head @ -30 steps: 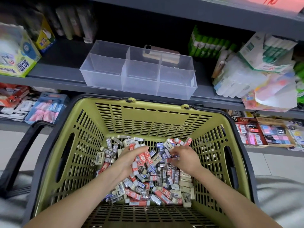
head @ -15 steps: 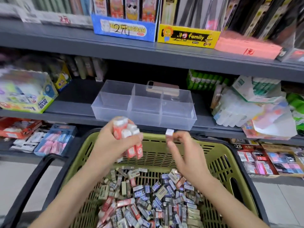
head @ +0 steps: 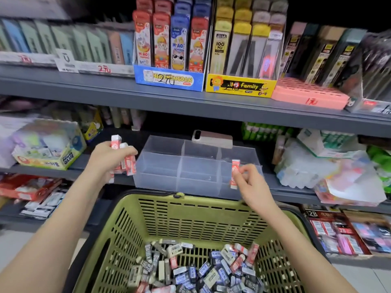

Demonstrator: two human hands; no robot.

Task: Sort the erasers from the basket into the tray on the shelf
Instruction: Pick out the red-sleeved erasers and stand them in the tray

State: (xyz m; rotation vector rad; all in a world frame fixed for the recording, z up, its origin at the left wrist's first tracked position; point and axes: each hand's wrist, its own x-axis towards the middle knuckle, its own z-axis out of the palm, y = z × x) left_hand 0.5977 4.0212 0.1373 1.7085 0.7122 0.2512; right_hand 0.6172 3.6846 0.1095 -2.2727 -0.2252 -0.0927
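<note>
My left hand point(head: 108, 159) grips a bunch of red-and-white erasers point(head: 127, 163) just left of the clear plastic tray point(head: 156, 166) on the middle shelf. My right hand point(head: 249, 182) pinches one red-and-white eraser point(head: 234, 173) upright in front of the tray's right compartment. The tray has three compartments side by side, and I see nothing inside them. Below, the green basket point(head: 190, 218) holds a heap of mixed erasers point(head: 201, 269) in red, blue, black and grey sleeves.
A phone-like device point(head: 211, 138) lies behind the tray. A glue box point(head: 48, 149) stands left of it on the shelf, bagged goods point(head: 330, 166) right of it. Boxed stationery point(head: 169, 49) fills the shelf above. The basket's black rim runs right under the tray.
Both hands rose from the heap in the basket to shelf height. The left now carries several red erasers beside the tray. The right brought one eraser to the tray's right end.
</note>
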